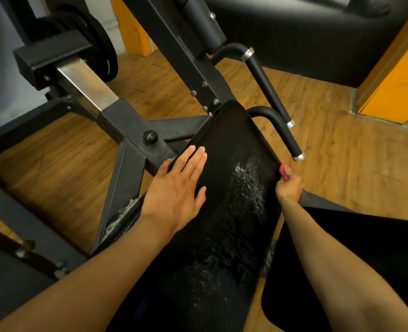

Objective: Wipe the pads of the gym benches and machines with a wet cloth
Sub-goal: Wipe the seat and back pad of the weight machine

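Black machine pad (224,149), wet and foamy down its middle; left hand (174,190) flat on its left side, fingers straight; right hand (289,185) clutching pink cloth (284,170) at its right edge

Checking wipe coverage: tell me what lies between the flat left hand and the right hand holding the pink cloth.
Head view: only the black pad, beaded with water droplets, between left hand and right hand gripping the cloth.

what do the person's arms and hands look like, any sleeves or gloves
Both forearms are bare with no sleeves in view. The left hand and right hand wear no gloves, and no watch, ring or wristband shows on either.
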The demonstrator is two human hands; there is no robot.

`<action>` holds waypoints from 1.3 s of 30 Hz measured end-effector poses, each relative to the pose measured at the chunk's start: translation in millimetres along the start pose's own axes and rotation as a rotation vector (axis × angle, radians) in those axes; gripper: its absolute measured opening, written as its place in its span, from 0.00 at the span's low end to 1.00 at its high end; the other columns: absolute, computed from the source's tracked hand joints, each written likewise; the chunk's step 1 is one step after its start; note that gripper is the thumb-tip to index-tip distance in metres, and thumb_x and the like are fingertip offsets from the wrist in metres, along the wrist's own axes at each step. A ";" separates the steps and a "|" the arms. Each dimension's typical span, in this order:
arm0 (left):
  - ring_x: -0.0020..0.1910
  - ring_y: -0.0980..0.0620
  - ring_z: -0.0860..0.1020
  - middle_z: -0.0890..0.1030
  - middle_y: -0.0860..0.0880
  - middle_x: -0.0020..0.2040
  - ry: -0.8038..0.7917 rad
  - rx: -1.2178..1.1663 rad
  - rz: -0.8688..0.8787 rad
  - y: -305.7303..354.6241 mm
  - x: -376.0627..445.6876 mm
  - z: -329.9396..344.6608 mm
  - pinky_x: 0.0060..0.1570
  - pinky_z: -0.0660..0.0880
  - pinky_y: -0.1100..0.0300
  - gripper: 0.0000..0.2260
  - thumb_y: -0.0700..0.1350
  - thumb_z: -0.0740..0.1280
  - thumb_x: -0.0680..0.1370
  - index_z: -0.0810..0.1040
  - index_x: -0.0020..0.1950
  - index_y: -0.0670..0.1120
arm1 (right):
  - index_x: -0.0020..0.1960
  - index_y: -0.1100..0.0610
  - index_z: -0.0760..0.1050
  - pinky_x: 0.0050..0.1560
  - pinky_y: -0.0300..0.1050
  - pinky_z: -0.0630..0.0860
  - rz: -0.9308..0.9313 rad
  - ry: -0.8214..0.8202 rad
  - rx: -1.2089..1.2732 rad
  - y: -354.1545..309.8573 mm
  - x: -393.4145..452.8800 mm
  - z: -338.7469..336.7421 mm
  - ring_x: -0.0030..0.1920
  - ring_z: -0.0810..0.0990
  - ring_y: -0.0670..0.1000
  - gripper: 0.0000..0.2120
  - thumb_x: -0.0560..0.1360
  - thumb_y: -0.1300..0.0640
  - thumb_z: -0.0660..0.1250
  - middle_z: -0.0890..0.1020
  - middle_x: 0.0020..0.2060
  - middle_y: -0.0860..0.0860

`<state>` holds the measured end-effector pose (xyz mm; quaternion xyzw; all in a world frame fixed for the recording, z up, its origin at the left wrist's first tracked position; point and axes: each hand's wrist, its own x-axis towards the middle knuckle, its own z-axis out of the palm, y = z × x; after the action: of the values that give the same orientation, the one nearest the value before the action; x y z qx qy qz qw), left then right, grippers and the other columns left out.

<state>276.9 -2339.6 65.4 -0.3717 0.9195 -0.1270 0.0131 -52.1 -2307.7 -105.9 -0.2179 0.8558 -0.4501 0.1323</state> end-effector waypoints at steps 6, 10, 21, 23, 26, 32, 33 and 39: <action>0.83 0.51 0.38 0.37 0.50 0.84 0.020 -0.005 0.002 1.3 0.7 3.4 0.80 0.56 0.48 0.32 0.59 0.44 0.85 0.39 0.84 0.47 | 0.72 0.55 0.76 0.77 0.45 0.57 -0.157 0.025 0.032 -29.9 1.1 18.8 0.75 0.68 0.50 0.29 0.77 0.75 0.57 0.75 0.72 0.50; 0.83 0.51 0.39 0.39 0.50 0.84 0.027 -0.002 0.000 0.6 0.5 3.5 0.80 0.56 0.48 0.32 0.59 0.44 0.85 0.40 0.84 0.47 | 0.70 0.54 0.78 0.70 0.38 0.59 -0.010 0.108 0.090 -30.0 2.2 21.8 0.70 0.75 0.54 0.28 0.77 0.75 0.56 0.80 0.62 0.49; 0.83 0.51 0.39 0.38 0.50 0.84 0.047 0.018 0.007 1.7 0.2 5.4 0.80 0.55 0.47 0.32 0.59 0.42 0.84 0.39 0.84 0.46 | 0.74 0.52 0.74 0.69 0.39 0.65 -0.067 -0.025 0.167 -49.2 -31.8 13.6 0.72 0.72 0.55 0.20 0.83 0.62 0.61 0.78 0.68 0.53; 0.83 0.51 0.39 0.39 0.49 0.84 0.053 0.020 0.008 1.8 0.0 5.2 0.80 0.56 0.47 0.32 0.59 0.43 0.84 0.40 0.84 0.46 | 0.74 0.49 0.74 0.71 0.45 0.67 -0.197 -0.028 0.121 -85.6 -44.8 22.4 0.71 0.74 0.57 0.21 0.83 0.61 0.63 0.79 0.68 0.55; 0.83 0.51 0.41 0.40 0.49 0.84 0.065 0.024 0.004 2.2 -0.4 5.4 0.79 0.57 0.47 0.32 0.59 0.44 0.85 0.41 0.84 0.46 | 0.76 0.49 0.70 0.76 0.41 0.62 -0.537 -0.113 0.155 -130.3 -75.8 34.3 0.76 0.68 0.51 0.24 0.82 0.64 0.62 0.74 0.73 0.52; 0.83 0.51 0.40 0.40 0.50 0.84 0.061 0.015 0.009 1.2 0.3 5.9 0.79 0.57 0.47 0.32 0.59 0.44 0.85 0.41 0.84 0.45 | 0.74 0.53 0.73 0.73 0.37 0.64 -0.217 -0.031 0.140 -85.4 -37.1 23.2 0.72 0.72 0.51 0.29 0.76 0.73 0.61 0.78 0.68 0.53; 0.83 0.51 0.40 0.40 0.50 0.84 0.060 0.018 0.010 1.3 0.4 6.5 0.80 0.56 0.47 0.32 0.59 0.44 0.85 0.41 0.84 0.45 | 0.73 0.55 0.74 0.72 0.41 0.66 -0.082 -0.032 0.149 -72.3 -22.4 16.2 0.71 0.74 0.54 0.28 0.77 0.72 0.60 0.80 0.67 0.55; 0.83 0.50 0.42 0.42 0.49 0.85 0.077 0.011 0.010 0.9 1.8 8.7 0.79 0.57 0.46 0.32 0.59 0.45 0.84 0.43 0.84 0.45 | 0.71 0.63 0.74 0.61 0.31 0.62 0.192 -0.119 0.026 -11.0 13.6 -12.8 0.73 0.72 0.57 0.17 0.84 0.66 0.59 0.79 0.64 0.55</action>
<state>276.1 -2342.1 56.9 -0.3618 0.9204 -0.1465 -0.0196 -66.6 -2310.8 -90.0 -0.1594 0.8574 -0.4327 0.2284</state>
